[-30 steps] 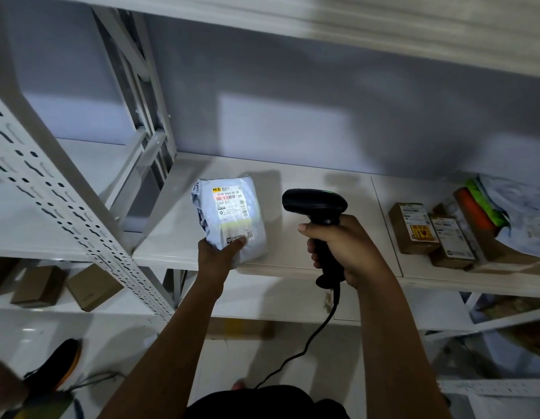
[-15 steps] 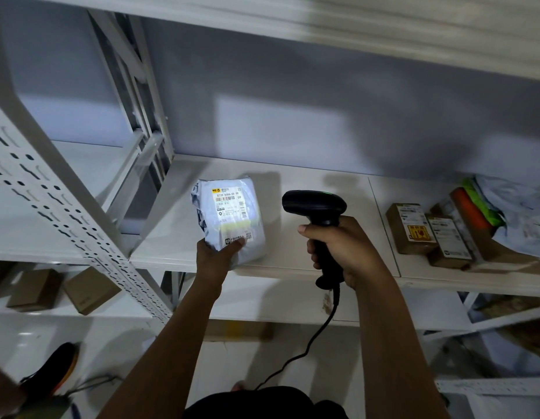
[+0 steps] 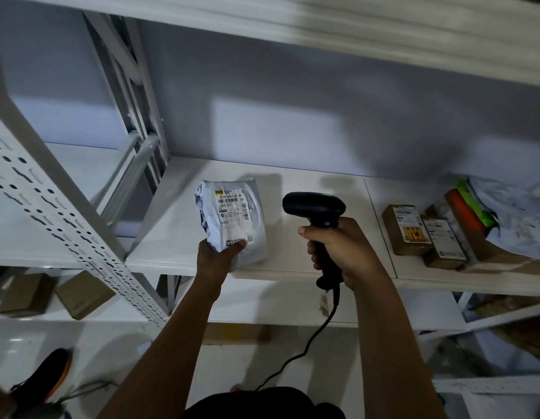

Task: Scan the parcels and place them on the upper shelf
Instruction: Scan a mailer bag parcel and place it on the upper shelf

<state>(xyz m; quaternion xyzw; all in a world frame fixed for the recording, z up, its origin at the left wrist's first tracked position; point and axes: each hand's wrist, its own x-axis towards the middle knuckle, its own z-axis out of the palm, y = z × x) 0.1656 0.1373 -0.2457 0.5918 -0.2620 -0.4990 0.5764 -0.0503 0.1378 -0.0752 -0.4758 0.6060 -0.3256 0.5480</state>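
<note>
Left hand (image 3: 215, 257) still grips parcel (image 3: 250, 237), right hand (image 3: 342, 246) grips scanner (image 3: 314, 205); label's (image 3: 231, 207) bright glow gone.

Parcel (image 3: 232, 219): pale grey poly bag, crinkled, printed label facing up. Lies on shelf (image 3: 172, 231) near front edge, near end gripped by left hand (image 3: 217, 258). Scanner (image 3: 318, 213): black, corded, upright in right hand (image 3: 344, 249), just right of parcel.
</note>
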